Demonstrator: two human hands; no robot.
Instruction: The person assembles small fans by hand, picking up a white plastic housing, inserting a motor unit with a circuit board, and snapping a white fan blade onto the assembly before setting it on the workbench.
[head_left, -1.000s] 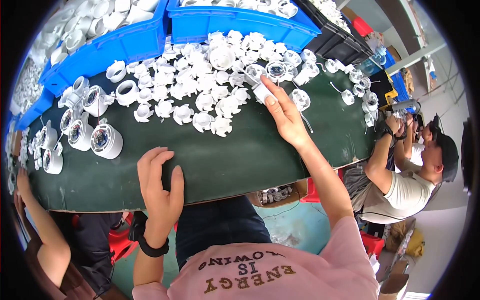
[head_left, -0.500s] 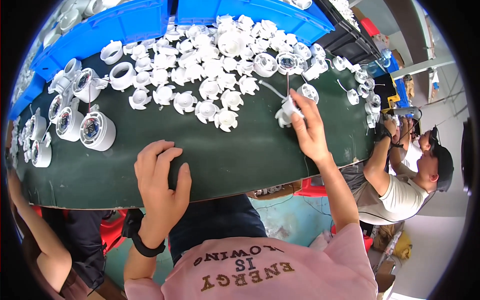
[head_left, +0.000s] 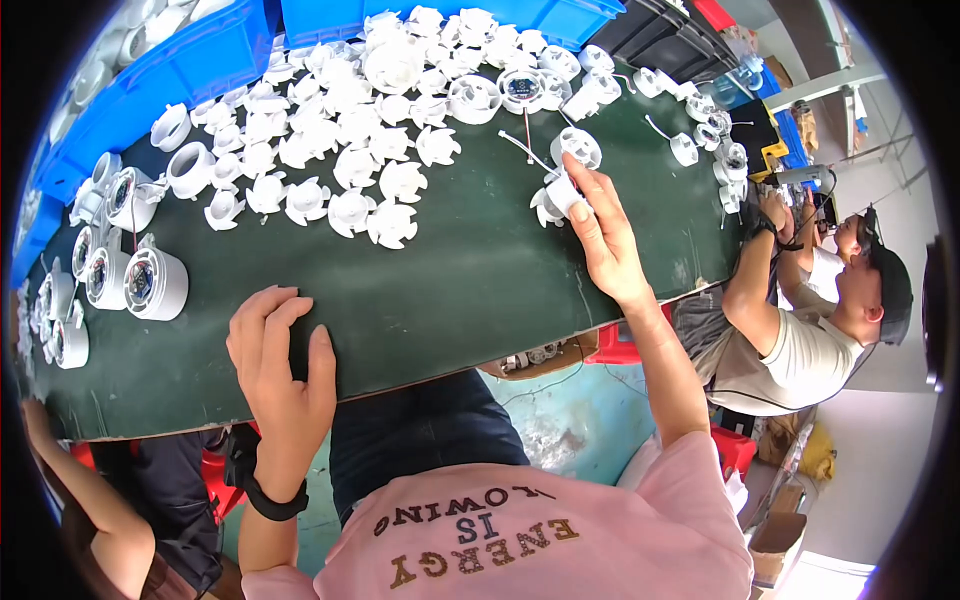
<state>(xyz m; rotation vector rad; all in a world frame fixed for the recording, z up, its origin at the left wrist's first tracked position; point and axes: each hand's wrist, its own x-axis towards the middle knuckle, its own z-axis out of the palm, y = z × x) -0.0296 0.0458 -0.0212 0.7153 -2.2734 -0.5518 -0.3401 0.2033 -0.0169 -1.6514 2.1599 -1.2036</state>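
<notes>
My right hand (head_left: pixel 602 232) pinches a small white cylindrical part (head_left: pixel 562 192) between thumb and fingers, just above the green table (head_left: pixel 430 290). A white bladed fan wheel (head_left: pixel 546 208) shows at its lower end, and a thin white cable (head_left: pixel 524 150) sticks out toward the upper left. Just beyond my fingertips lies a round white housing (head_left: pixel 577 148). My left hand (head_left: pixel 280 350) is at the table's near edge, fingers loosely bent and thumb apart, with nothing in it. A dark band circles that wrist.
White fan wheels (head_left: pixel 350 212) lie heaped across the table's far middle. Round white housings with circuit boards (head_left: pixel 156 284) stand at left. Blue bins (head_left: pixel 170 90) and a black crate (head_left: pixel 655 45) line the back. Co-workers sit at right (head_left: pixel 800 330) and at lower left (head_left: pixel 110 500).
The view has turned, so the table's contents appear farther left and most sit higher. My right hand keeps its grip on the white part; my left hand stays empty.
</notes>
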